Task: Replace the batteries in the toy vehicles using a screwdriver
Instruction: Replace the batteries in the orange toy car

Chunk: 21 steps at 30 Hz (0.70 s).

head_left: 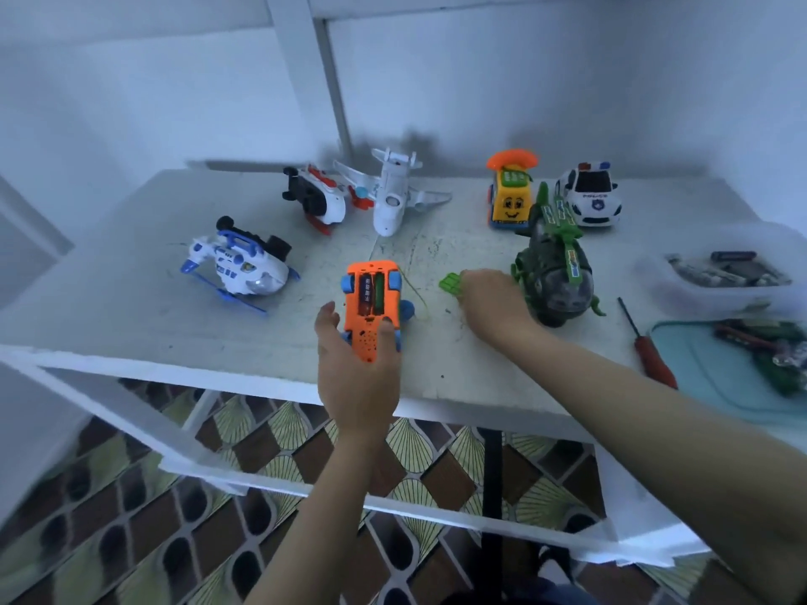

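Observation:
My left hand (358,364) grips an orange toy car (371,307) turned belly up, its battery bay open with batteries showing inside. My right hand (489,305) reaches over the table and its fingers pinch a small green battery cover (450,282) lying on the tabletop. A red-handled screwdriver (646,347) lies on the table to the right, apart from both hands. A dark green toy helicopter (554,272) sits just right of my right hand.
On the white table (131,307) stand a blue-white helicopter (238,266), a red-white helicopter (316,200), a white airplane (391,196), a yellow car (511,196) and a police car (589,194). A clear tub of batteries (725,272) and a teal tray (733,377) sit at right.

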Available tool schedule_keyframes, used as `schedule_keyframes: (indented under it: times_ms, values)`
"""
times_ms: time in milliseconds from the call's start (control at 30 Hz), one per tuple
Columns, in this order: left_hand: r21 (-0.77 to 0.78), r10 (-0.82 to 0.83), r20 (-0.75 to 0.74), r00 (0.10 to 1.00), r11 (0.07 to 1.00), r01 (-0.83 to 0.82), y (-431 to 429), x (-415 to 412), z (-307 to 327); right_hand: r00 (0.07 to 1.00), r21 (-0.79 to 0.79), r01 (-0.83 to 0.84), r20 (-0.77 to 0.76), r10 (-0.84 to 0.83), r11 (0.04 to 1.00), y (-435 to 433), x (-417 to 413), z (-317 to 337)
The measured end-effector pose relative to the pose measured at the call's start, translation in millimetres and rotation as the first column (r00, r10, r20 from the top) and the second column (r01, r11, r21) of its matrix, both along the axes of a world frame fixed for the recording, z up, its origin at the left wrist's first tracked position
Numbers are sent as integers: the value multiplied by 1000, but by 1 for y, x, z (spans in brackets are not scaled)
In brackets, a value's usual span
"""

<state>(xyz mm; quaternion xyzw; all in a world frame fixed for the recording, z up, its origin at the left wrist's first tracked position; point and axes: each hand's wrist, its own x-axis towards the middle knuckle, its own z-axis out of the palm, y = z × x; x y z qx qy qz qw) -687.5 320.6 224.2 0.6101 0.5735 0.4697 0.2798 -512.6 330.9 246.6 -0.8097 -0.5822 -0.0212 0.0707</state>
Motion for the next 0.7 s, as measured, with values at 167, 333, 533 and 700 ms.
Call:
schedule_keyframes:
  times_ms: [167, 333, 533, 700]
  values:
    - [19, -167, 40, 985, 986, 167, 7, -4, -7, 1000, 34, -8, 12, 8, 999, 1, 3, 4]
    - [-29, -373, 252, 893, 919, 393, 21, -2, -12, 921, 231, 188, -378, -90, 955, 1, 9, 12]
    - [1, -553, 296, 779, 815, 579, 37, 0, -10, 592, 276, 432, -805, -39, 859, -3, 5, 34]
    - [78, -587, 298, 752, 801, 594, 28, 4, -8, 157, 70, 433, -988, 2, 899, -13, -6, 46]
